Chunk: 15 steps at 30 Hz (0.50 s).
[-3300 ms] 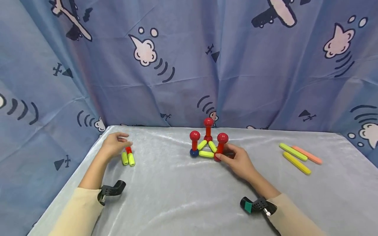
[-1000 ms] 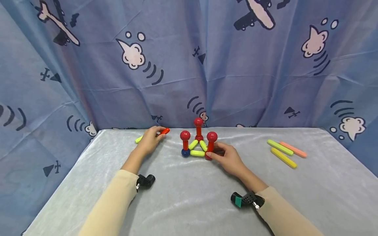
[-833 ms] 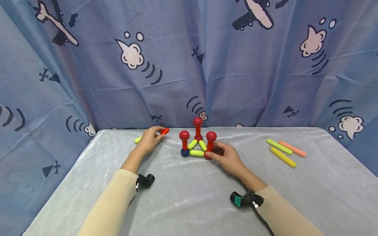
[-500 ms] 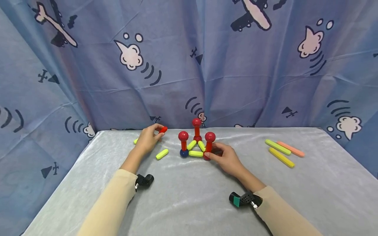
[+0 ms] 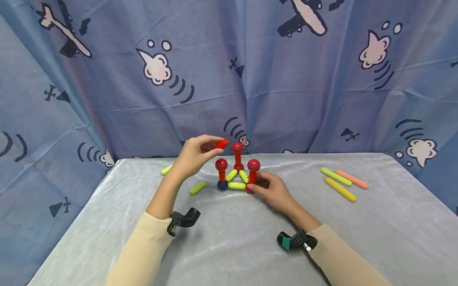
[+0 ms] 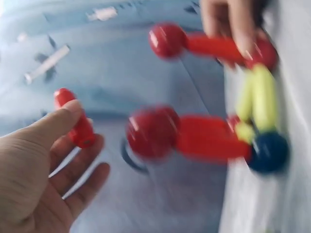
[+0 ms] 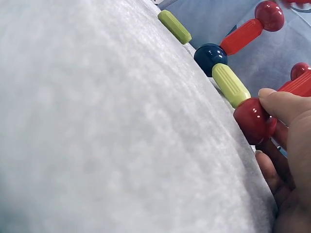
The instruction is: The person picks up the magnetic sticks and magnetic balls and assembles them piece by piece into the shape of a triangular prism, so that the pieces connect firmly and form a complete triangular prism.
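My left hand (image 5: 195, 155) is raised above the table, pinching a short red magnetic rod (image 5: 222, 144) between thumb and fingers; in the left wrist view the rod (image 6: 80, 128) has nothing attached. Just right of it stands a ball-and-rod frame. Short yellow-green rods (image 5: 237, 185) form its triangular base, joining a blue ball (image 5: 222, 185) and two red balls. From each corner rises a red rod topped by a red ball (image 5: 221, 164). My right hand (image 5: 277, 194) pinches the red base ball (image 7: 252, 120) at the near right corner, its far fingers partly hidden.
One loose short yellow-green rod (image 5: 197, 188) lies left of the frame; another (image 5: 166, 170) lies behind the left forearm. At right are longer green (image 5: 336, 176), yellow (image 5: 340, 189) and orange (image 5: 352, 179) rods. A patterned curtain (image 5: 200, 79) hangs along the table's back edge.
My left hand took the red rod from the far left, came right, and has now lifted it near the frame's tops. The two short green rods have come apart. My right hand stays on the corner.
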Available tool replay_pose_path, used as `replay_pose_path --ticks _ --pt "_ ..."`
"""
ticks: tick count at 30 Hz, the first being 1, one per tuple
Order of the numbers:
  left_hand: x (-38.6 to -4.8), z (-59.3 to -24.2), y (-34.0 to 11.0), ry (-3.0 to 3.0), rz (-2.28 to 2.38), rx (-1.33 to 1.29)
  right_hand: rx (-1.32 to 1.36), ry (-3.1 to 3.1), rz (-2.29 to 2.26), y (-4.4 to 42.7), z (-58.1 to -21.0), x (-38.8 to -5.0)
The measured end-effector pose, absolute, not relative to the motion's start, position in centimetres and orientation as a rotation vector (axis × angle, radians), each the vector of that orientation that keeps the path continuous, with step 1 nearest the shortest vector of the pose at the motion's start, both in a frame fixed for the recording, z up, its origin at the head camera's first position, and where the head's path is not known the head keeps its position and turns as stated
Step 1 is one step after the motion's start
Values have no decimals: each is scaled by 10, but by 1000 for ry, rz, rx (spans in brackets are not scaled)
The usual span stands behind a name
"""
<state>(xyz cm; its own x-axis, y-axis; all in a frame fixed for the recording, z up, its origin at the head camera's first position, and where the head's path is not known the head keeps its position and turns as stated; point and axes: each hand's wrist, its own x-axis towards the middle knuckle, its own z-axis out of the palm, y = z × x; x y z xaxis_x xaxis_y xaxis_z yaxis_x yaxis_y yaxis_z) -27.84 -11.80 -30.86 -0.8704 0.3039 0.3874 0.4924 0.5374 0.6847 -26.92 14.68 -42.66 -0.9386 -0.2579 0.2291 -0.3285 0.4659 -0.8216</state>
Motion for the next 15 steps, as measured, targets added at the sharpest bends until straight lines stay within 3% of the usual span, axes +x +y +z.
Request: replay_pose_path --ticks 8,15 --pt "-270 -314 -87 -2580 -1074 -877 557 -2612 1490 148 -430 -268" --pt "-270 -318 -84 -2660 -859 -845 557 -2616 1470 147 -427 -269"
